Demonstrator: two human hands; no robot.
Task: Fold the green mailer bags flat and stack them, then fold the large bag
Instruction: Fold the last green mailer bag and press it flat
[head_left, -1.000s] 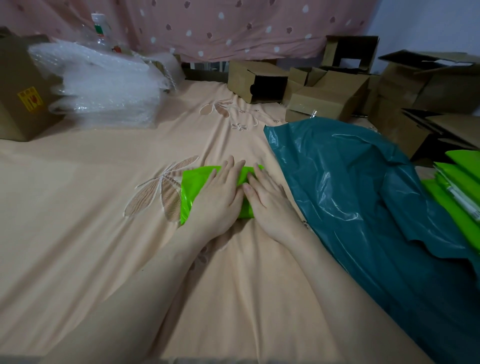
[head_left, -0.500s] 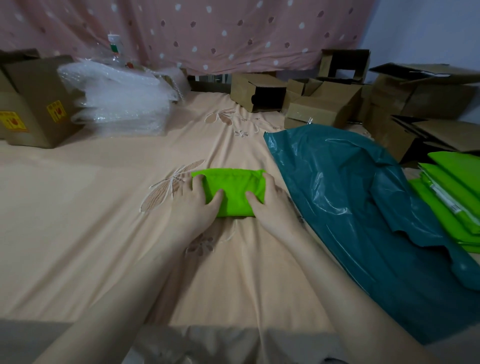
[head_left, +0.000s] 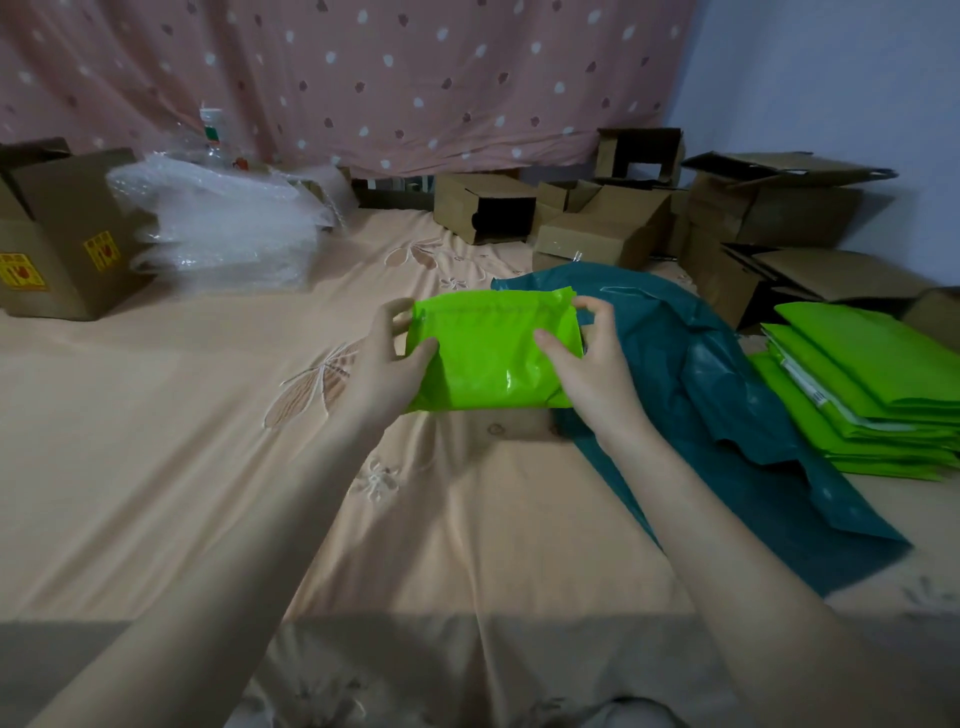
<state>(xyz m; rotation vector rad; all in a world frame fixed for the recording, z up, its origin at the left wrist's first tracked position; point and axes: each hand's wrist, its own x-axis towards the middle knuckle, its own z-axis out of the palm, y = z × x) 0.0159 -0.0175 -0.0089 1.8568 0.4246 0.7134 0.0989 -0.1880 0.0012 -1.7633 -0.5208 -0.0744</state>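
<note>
A folded bright green mailer bag is lifted off the peach bedsheet, held between both hands. My left hand grips its left edge, thumb on the front. My right hand pinches its right edge, fingers curled round the top corner. A large dark teal bag lies spread and crumpled on the sheet to the right, partly under my right forearm. A stack of folded green mailer bags rests at the far right, overlapping the teal bag's edge.
Several brown cardboard boxes crowd the back right. A pile of bubble wrap and a larger box sit at the back left. A dotted pink curtain hangs behind. The peach sheet covers the surface.
The folded green bag was pressed flat on the sheet under both hands; now both hands have lifted it and shifted it rightward, toward the teal bag.
</note>
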